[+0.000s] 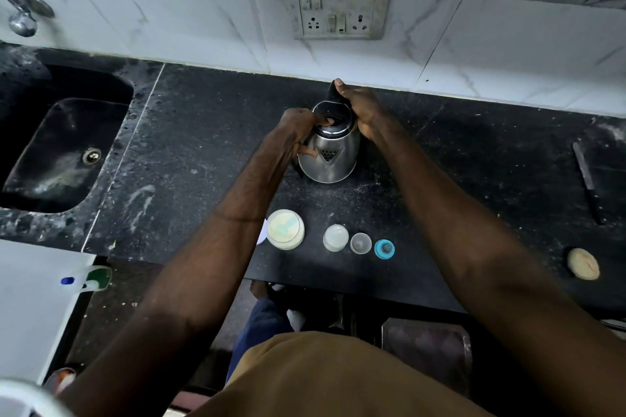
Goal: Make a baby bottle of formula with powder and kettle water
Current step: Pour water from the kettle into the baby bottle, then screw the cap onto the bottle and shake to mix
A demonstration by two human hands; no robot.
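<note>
Kettle (329, 149) upright on worktop (203, 152) — right hand (362, 108) grips the handle, left hand (298, 132) fingers at the lid. Steady body before lifting — scald risk.

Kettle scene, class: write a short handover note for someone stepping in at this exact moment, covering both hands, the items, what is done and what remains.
Left hand: fingers at the steel kettle's lid rim, thumb on its body.
Right hand: grip on the kettle's black handle, at the back.
Kettle stands on the black counter, not plugged into the wall socket.
Near the counter's front edge, left to right: open formula jar with scoop inside, bottle, clear cap, blue teat ring.
Done: items laid out.
Left: water, powder, assemble.
</note>
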